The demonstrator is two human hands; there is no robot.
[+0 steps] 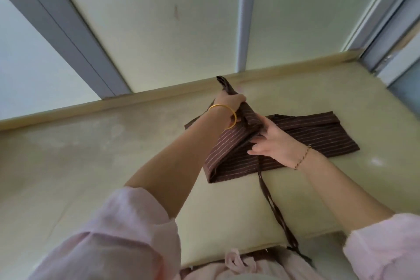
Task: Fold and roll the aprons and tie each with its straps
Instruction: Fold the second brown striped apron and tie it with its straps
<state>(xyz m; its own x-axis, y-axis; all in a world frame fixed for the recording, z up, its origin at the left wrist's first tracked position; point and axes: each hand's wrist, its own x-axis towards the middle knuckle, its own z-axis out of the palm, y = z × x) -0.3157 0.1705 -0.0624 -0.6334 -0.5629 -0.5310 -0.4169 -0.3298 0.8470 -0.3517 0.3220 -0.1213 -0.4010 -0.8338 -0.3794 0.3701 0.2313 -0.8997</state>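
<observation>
ok so standing here watching, going from the left: there's a grey window frame [68, 29] behind the pale yellowish tabletop [68, 166], which has a wooden lip running along its far edge. The person's left arm reaches out of a pushed-up pink sleeve [109, 234], with a gold bangle [223, 118] on the wrist. The left hand [229, 103] is fisted tight around a bunched-up bit of the apron [318, 136] and holds it up off the surface, so the cloth tents up on that side. A little tail of fabric pokes out the top of the fist. The apron is dark brown with thin pale stripes. It lies folded about middle-right on the tabletop, with a long band of it stretching off flat to the right.

The two hands are close together but not touching, far as I can see. The right hand [272, 143] sits just right of the raised part, fingers pretty much straight and pointing left, laid on the fold, thumb up against the lifted cloth. Can't really tell if it's pinching anything. There's a thin beaded bracelet [302, 158] on that wrist. One strap [272, 209] comes out from under the right hand, trails toward the person and goes over the near edge of the tabletop, down by their pink clothes
</observation>
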